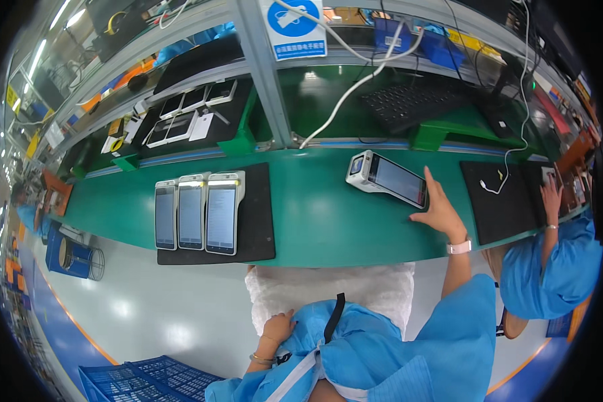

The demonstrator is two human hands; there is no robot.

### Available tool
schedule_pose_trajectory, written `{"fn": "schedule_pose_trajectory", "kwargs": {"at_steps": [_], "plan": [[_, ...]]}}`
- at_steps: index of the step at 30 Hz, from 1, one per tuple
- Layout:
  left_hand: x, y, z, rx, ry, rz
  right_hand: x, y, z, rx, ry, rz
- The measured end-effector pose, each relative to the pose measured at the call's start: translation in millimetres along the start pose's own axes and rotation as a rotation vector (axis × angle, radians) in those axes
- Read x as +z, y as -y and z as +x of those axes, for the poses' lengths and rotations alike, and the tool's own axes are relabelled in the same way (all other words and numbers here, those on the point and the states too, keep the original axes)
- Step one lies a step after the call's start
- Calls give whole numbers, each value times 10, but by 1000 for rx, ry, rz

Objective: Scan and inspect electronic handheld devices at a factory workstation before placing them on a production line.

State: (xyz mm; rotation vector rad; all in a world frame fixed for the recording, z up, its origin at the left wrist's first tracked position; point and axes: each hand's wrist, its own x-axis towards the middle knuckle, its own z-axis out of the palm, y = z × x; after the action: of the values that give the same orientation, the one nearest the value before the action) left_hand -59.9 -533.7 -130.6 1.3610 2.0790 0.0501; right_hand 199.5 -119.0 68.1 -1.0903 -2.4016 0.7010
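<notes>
A white handheld payment terminal [396, 179] with a lit screen lies at an angle on the green table, right of the middle. Around its near right end is my right hand [442, 209], thumb and fingers spread apart; I cannot tell whether they touch it. My left hand [279, 328] rests on the blue gown [313, 318] in my lap, its fingers laid down and nothing visible in them. Three more terminals, a left one [166, 216], a middle one [192, 213] and a right one [222, 216], stand in a row with lit screens on a black mat [256, 231].
At the right, a white cable [499, 187] lies on another black mat [492, 218], beside a co-worker's hand [551, 199]. Behind are a metal post [264, 80], a keyboard [415, 104] and a shelf of white devices [181, 120]. A blue crate [147, 378] stands at lower left.
</notes>
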Motion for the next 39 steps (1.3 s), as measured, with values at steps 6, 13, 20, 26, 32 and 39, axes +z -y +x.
{"fn": "schedule_pose_trajectory", "kwargs": {"at_steps": [6, 13, 20, 26, 32, 39], "plan": [[53, -99, 42, 68, 8, 26, 115, 6, 365, -138, 6, -170], [145, -158, 42, 29, -8, 53, 291, 313, 886, -79, 303, -316], [300, -33, -24, -13, -32, -91, 324, 530, 853, 47, 371, -213], [387, 109, -37, 3, -64, -159, 325, 1463, 828, 243, 624, 540], [440, 179, 50, -56, -30, -249, 485, 2812, 1183, 3, 621, 564], [686, 444, 146, -57, -127, -425, 970, 3714, 1746, 140, 553, 558]]}}
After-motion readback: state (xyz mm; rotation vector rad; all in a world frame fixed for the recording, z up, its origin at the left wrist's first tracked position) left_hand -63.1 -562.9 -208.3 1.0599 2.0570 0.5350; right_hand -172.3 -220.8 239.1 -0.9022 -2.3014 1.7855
